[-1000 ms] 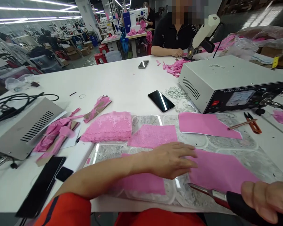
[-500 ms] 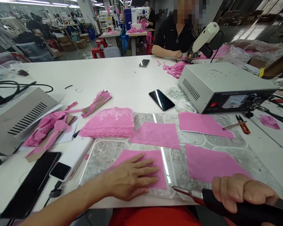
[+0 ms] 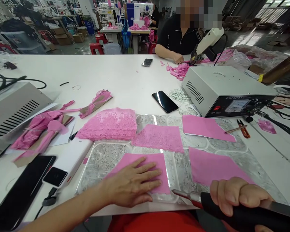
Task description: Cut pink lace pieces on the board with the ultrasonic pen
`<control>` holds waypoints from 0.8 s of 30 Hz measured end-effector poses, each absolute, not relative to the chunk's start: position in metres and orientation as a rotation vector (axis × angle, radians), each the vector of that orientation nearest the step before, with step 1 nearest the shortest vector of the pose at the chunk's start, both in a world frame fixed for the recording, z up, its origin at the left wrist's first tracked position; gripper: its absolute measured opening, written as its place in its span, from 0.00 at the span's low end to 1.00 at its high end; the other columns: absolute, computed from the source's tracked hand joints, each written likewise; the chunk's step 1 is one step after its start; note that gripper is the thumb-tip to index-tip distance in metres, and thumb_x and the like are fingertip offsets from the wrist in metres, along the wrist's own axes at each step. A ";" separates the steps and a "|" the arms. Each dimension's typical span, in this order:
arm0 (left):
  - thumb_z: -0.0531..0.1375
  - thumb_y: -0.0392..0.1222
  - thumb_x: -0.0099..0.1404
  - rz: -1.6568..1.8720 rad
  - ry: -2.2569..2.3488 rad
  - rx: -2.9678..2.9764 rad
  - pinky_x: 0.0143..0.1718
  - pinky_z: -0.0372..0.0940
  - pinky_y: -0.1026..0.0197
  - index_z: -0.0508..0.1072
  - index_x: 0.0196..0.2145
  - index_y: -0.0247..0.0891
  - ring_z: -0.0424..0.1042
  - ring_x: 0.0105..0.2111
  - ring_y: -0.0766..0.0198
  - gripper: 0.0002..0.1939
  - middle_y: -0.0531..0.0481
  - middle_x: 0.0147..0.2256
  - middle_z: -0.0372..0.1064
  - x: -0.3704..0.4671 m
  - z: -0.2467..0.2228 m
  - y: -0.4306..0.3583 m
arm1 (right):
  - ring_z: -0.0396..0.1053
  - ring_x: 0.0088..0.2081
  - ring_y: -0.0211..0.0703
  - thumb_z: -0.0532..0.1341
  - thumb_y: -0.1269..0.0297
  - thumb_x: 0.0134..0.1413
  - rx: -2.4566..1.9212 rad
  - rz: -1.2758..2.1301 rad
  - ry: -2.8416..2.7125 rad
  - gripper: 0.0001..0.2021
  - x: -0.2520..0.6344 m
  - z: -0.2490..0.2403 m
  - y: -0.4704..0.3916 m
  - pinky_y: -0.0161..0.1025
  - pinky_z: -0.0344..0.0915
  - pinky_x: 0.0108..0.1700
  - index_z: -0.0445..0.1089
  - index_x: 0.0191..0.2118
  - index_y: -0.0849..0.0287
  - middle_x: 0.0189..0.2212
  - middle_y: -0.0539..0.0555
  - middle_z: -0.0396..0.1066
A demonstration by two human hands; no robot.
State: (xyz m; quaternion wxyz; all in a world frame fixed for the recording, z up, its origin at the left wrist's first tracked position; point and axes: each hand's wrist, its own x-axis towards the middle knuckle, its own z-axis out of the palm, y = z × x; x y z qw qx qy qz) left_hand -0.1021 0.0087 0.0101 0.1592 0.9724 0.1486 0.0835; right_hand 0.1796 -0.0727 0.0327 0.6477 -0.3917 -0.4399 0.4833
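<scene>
My left hand (image 3: 135, 180) lies flat, fingers spread, on a pink fabric piece (image 3: 157, 161) over a grey marbled mat (image 3: 111, 158). Wrapped round a black-handled tool with a pointed metal tip (image 3: 227, 206), my right hand (image 3: 239, 195) is at the lower right. The tool's tip is just right of the fabric piece's lower corner; whether it touches the mat I cannot tell. A second plain pink piece (image 3: 215, 166) lies beyond my right hand. Farther back are a pink lace piece (image 3: 159, 138), a scalloped lace stack (image 3: 108, 124) and another plain pink stack (image 3: 205, 127).
A grey metal box with a dial (image 3: 232, 90) stands at the right, near orange-handled snips (image 3: 244, 129). Phones (image 3: 164, 101) lie on the white table. Tied pink bundles (image 3: 45, 125) and another grey box (image 3: 16, 112) are at left. A co-worker (image 3: 178, 38) sits opposite.
The view has shifted slightly. The tool's tip has moved a little left, closer to the fabric piece's corner. My left hand stays flat on the fabric.
</scene>
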 end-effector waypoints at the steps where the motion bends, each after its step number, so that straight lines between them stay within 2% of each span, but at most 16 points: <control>1: 0.53 0.49 0.73 0.244 0.424 2.776 0.69 0.38 0.45 0.65 0.60 0.37 0.52 0.66 0.54 0.23 0.46 0.63 0.60 -0.102 0.010 0.009 | 0.59 0.24 0.42 0.63 0.51 0.52 -0.899 1.095 -1.006 0.11 0.179 0.033 -0.072 0.43 0.62 0.26 0.64 0.35 0.50 0.25 0.49 0.58; 12: 0.52 0.51 0.74 0.233 0.415 2.794 0.68 0.39 0.43 0.64 0.61 0.36 0.52 0.66 0.51 0.24 0.46 0.63 0.59 -0.102 0.008 0.007 | 0.59 0.23 0.39 0.61 0.54 0.52 -0.839 1.056 -1.077 0.09 0.171 0.033 -0.065 0.40 0.61 0.24 0.65 0.36 0.51 0.24 0.48 0.57; 24: 0.51 0.52 0.73 0.238 0.413 2.784 0.68 0.40 0.44 0.66 0.60 0.35 0.55 0.65 0.51 0.24 0.44 0.62 0.60 -0.100 0.011 0.008 | 0.59 0.21 0.39 0.60 0.56 0.56 -0.751 1.023 -1.245 0.08 0.169 0.035 -0.057 0.40 0.61 0.22 0.69 0.33 0.53 0.22 0.50 0.60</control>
